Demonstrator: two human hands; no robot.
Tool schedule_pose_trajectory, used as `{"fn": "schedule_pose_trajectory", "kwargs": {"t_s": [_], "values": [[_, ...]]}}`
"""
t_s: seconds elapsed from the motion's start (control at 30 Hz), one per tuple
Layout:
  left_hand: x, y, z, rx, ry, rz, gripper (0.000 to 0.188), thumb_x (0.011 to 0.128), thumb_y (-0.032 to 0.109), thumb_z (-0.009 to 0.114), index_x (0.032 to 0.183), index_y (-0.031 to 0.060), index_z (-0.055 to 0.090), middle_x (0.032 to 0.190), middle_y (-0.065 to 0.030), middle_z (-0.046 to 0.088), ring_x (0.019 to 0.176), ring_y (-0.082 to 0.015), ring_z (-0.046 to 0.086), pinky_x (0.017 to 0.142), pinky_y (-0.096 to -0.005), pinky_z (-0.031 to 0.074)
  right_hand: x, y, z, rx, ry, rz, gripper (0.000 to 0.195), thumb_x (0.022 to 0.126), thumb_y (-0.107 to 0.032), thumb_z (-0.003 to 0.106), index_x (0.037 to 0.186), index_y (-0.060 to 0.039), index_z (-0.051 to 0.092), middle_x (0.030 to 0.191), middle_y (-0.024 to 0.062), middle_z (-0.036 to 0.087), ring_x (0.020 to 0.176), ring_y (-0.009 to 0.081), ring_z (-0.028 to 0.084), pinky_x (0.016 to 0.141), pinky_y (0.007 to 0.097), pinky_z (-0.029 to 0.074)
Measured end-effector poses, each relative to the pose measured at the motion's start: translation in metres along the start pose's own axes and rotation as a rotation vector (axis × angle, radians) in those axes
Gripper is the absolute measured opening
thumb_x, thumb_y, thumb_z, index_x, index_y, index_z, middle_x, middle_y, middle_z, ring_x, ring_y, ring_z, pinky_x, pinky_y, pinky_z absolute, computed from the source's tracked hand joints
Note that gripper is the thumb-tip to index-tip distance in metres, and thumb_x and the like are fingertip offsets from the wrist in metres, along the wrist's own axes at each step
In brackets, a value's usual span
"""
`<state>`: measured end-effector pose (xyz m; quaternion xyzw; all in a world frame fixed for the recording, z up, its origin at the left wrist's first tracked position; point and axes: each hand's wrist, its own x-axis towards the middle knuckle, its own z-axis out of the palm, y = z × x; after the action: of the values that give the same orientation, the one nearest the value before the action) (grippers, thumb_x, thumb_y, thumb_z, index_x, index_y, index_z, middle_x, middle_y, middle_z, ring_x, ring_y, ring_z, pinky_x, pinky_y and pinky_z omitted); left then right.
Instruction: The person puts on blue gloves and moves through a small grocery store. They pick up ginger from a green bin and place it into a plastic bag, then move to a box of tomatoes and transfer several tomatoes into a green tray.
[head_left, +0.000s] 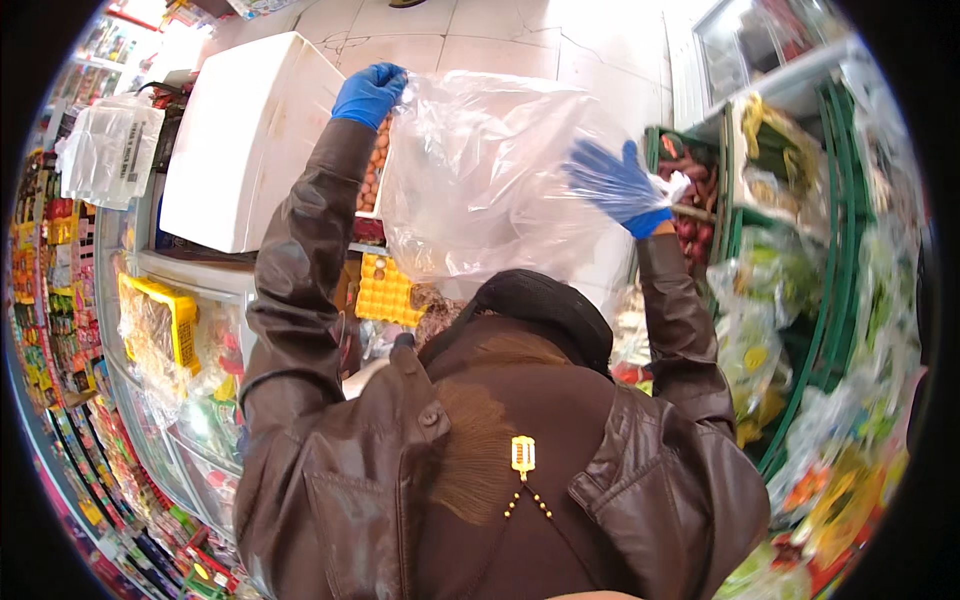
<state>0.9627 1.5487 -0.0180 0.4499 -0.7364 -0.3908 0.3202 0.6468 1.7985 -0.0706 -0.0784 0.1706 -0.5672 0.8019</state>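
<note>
A large clear plastic bag (487, 172) is spread out in front of me, between my two blue-gloved hands. Its upper left corner is pinched in the fingers of my left hand (370, 95). My right hand (611, 184) shows blurred through the film, its fingers spread apart and nothing seen in its grip. White bunched plastic (670, 187) lies by the right wrist. Brown eggs (373, 169) in a white container are partly hidden behind the left sleeve and the bag's left edge.
A white foam box (232, 142) stands at the left on a counter. Below the eggs sits a yellow egg tray (384, 291). Green crates (814, 330) with bagged vegetables and red onions (691, 234) line the right side. Packed goods shelves (56, 270) fill the far left.
</note>
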Motion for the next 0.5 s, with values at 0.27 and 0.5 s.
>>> {"fn": "schedule_pose_trajectory", "kwargs": {"t_s": [0.27,0.5], "values": [[0.143,-0.020,-0.050,-0.282,0.327,-0.126,0.016,0.087,0.011,0.058,0.097,-0.0003,0.062,0.084,-0.0058,0.063,0.070,-0.0112,0.058,0.064,-0.0226,0.050,0.268,-0.172,0.019,-0.302,-0.196,0.165,0.074,0.092,-0.057,0.021,0.140,-0.0005,0.018,0.145,0.0173,0.022,0.134,0.0327,0.022,0.110,0.0445,0.018],[0.291,-0.060,-0.064,-0.362,0.583,-0.064,0.021,0.077,-0.003,0.057,0.098,-0.0021,0.060,0.091,-0.0082,0.064,0.086,-0.0152,0.059,0.079,-0.0259,0.047,0.499,-0.270,0.072,-0.391,-0.344,0.265,0.071,0.093,-0.055,0.021,0.139,-0.0007,0.023,0.142,0.0182,0.028,0.131,0.0318,0.029,0.110,0.0447,0.019]]}}
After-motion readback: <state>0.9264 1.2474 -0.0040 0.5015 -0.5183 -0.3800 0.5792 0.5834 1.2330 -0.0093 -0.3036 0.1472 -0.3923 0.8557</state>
